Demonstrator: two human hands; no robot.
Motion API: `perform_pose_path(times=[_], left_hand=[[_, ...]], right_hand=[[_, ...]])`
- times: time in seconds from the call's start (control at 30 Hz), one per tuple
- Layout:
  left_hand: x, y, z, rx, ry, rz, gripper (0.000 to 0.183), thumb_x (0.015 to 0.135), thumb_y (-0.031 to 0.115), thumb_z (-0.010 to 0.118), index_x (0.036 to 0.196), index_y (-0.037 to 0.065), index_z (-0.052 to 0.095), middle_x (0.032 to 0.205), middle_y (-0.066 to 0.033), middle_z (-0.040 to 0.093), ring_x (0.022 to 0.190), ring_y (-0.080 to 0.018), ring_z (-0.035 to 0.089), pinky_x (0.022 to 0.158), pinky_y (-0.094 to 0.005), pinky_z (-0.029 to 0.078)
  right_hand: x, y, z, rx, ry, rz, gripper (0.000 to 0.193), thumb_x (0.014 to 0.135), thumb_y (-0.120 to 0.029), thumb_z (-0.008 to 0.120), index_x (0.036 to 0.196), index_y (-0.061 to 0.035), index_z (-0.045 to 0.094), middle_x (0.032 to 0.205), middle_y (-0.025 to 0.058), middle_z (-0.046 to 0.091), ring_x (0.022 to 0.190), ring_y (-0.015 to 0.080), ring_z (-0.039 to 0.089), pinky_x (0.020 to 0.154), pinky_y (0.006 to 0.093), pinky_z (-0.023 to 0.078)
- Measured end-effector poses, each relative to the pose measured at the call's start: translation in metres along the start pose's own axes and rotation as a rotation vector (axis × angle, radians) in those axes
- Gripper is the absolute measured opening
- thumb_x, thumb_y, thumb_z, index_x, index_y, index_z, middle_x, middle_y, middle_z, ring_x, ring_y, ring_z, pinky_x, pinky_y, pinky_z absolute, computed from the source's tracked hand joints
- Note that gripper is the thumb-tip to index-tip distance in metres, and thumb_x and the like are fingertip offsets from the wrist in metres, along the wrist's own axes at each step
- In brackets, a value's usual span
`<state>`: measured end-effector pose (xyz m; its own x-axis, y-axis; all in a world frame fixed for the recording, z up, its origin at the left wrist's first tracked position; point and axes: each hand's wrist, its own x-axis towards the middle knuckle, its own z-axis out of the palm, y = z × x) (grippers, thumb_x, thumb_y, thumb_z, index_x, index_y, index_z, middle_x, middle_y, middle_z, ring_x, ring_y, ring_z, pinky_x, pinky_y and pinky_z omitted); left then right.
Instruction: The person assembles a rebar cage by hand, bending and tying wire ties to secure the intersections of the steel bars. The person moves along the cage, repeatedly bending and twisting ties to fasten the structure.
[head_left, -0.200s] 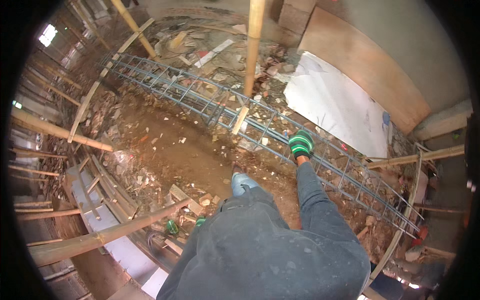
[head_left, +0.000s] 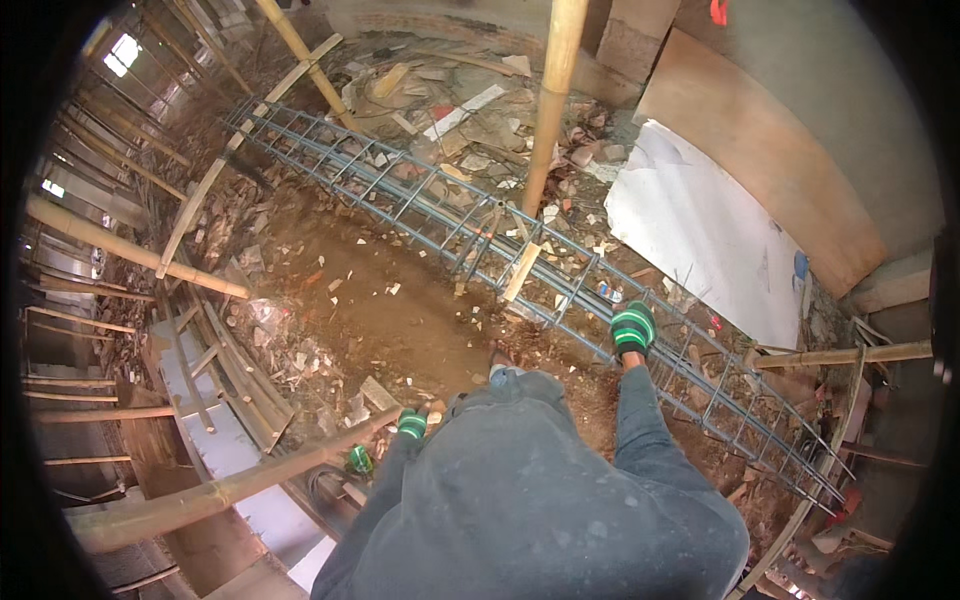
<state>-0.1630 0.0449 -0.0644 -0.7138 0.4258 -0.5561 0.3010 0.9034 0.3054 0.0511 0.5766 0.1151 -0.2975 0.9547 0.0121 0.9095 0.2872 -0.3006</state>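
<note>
Rebar cage point(head_left: 575, 290), right hand point(head_left: 633, 328) gripping, left hand point(head_left: 412, 424) apart

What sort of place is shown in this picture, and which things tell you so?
It is probably a building site, perhaps inside an unfinished building: there is a long rebar cage, thick bamboo poles and scattered rubble.

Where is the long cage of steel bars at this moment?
In the head view, the cage slants from upper left to lower right, in front of the large white sheet, with the gloved right hand on it.
</note>
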Motion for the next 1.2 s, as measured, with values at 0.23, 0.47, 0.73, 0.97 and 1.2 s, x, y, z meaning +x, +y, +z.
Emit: perform_pose_path(times=[0.23, 0.47, 0.73, 0.97, 1.2], left_hand=[[0.075, 0.009, -0.059, -0.411, 0.099, -0.166, 0.053, 0.096, 0.050, 0.063, 0.115, 0.001, 0.072, 0.106, -0.0208, 0.073, 0.096, -0.0359, 0.069, 0.086, -0.0470, 0.052], [0.108, 0.008, -0.097, -0.353, -0.057, 0.010, 0.039, 0.095, 0.041, 0.067, 0.112, 0.007, 0.073, 0.099, -0.0166, 0.074, 0.090, -0.0264, 0.067, 0.084, -0.0410, 0.052], [0.168, -0.061, -0.160, -0.567, -0.114, -0.102, 0.051, 0.091, 0.044, 0.068, 0.121, 0.003, 0.071, 0.112, -0.0233, 0.072, 0.109, -0.0350, 0.068, 0.097, -0.0423, 0.050], [0.211, -0.182, -0.222, -0.404, -0.281, -0.293, 0.074, 0.092, 0.056, 0.063, 0.136, -0.003, 0.058, 0.136, -0.0317, 0.058, 0.127, -0.0437, 0.057, 0.108, -0.0479, 0.043], [0.266, -0.232, -0.266, -0.224, -0.113, -0.180, 0.079, 0.088, 0.067, 0.061, 0.122, -0.004, 0.064, 0.119, -0.0308, 0.066, 0.115, -0.0469, 0.061, 0.098, -0.0510, 0.047]], right_hand=[[-0.005, -0.040, -0.019, 0.083, -0.006, 0.108, 0.041, 0.095, -0.043, 0.064, 0.097, -0.0033, 0.074, 0.087, 0.0263, 0.070, 0.083, 0.0445, 0.067, 0.075, 0.0514, 0.051], [-0.009, -0.155, 0.005, 0.797, -0.120, 0.174, 0.030, 0.100, -0.032, 0.065, 0.101, -0.0025, 0.070, 0.070, 0.0080, 0.064, 0.057, 0.0135, 0.059, 0.052, 0.0315, 0.047], [-0.064, -0.305, 0.061, 0.628, -0.112, -0.108, 0.030, 0.098, -0.029, 0.065, 0.093, 0.0001, 0.068, 0.069, 0.0154, 0.062, 0.063, 0.0270, 0.056, 0.065, 0.0413, 0.045], [-0.100, -0.409, 0.096, 0.631, -0.279, -0.223, 0.023, 0.101, -0.018, 0.054, 0.108, -0.0032, 0.070, 0.096, 0.0219, 0.071, 0.087, 0.0363, 0.065, 0.078, 0.0454, 0.049], [-0.117, -0.488, 0.127, 0.610, -0.296, -0.293, 0.026, 0.100, -0.022, 0.058, 0.112, -0.0020, 0.070, 0.097, 0.0241, 0.069, 0.088, 0.0389, 0.066, 0.080, 0.0452, 0.050]])
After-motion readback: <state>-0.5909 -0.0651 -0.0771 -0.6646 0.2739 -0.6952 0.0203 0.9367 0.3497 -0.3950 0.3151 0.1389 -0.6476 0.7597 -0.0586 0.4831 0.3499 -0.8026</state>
